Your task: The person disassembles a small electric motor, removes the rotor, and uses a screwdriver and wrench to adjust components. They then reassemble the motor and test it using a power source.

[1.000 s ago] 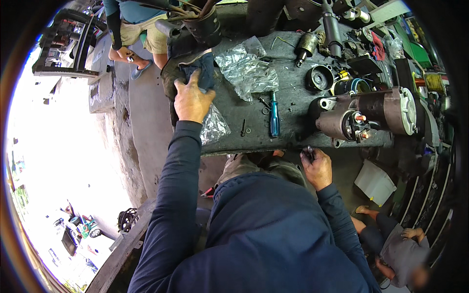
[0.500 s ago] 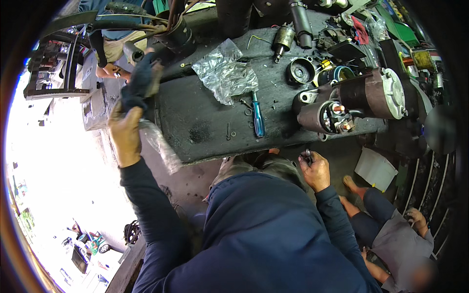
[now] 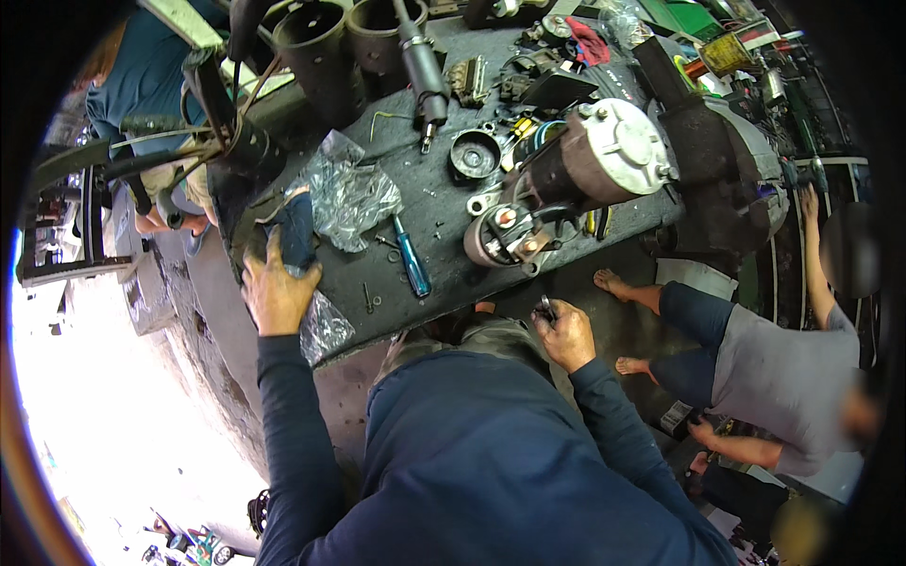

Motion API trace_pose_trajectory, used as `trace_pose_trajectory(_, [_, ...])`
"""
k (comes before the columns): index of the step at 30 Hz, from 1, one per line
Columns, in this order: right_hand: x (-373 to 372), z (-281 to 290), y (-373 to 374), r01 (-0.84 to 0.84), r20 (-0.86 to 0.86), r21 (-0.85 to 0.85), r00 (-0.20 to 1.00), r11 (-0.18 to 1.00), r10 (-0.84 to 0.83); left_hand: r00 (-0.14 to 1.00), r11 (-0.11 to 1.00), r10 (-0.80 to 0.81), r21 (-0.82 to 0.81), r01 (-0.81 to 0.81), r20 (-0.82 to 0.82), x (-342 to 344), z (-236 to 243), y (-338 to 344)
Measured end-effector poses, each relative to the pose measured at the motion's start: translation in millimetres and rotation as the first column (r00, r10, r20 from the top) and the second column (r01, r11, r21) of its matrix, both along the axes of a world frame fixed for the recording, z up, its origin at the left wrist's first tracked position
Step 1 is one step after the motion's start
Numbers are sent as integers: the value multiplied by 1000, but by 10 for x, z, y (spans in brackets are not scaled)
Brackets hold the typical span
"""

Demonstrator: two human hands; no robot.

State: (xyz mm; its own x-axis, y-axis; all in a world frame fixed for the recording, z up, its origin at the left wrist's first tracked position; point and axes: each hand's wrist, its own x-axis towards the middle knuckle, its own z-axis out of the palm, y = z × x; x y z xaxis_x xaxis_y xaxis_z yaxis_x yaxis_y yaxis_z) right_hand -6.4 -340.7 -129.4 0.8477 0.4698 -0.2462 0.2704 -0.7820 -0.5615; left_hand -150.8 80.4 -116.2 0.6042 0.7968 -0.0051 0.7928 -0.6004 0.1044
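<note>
My left hand (image 3: 276,294) is at the left end of the bench, thumb and fingers around a dark blue rag (image 3: 294,231). Below that hand a strip of clear plastic (image 3: 326,327) hangs at the bench edge. My right hand (image 3: 568,338), in front of the bench, is closed on a small dark metal part whose tip shows above the fingers. Between the hands lie a blue-handled screwdriver (image 3: 412,259), a bolt (image 3: 368,298) and small washers. A starter motor (image 3: 557,179) lies farther right on the bench, its copper terminals toward me.
Crumpled clear plastic (image 3: 354,203) lies beside the screwdriver. Behind are a round metal cap (image 3: 475,154), a dark cylindrical tool (image 3: 425,80) and tall metal cylinders (image 3: 316,66). One person sits on the right (image 3: 783,368); another is at the far left (image 3: 156,94).
My left hand has brought the rag and plastic from the air beside the bench down to its left end. My right hand still grips the small part. The view has shifted right.
</note>
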Motion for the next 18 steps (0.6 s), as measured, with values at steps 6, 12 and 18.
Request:
trace_pose_trajectory(6, [163, 37, -272, 93, 55, 12, 994, 996, -93, 847, 942, -187, -153, 298, 497, 154, 698, -379])
trace_pose_trajectory(12, [704, 188, -579, 152, 199, 86, 966, 985, -166, 809, 584, -353, -565, 583, 470, 384, 914, -1154])
trace_pose_trajectory(18, [1240, 215, -766, 179, 231, 211, 946, 961, -227, 853, 580, -452, -641, 502, 260, 641, 665, -1755])
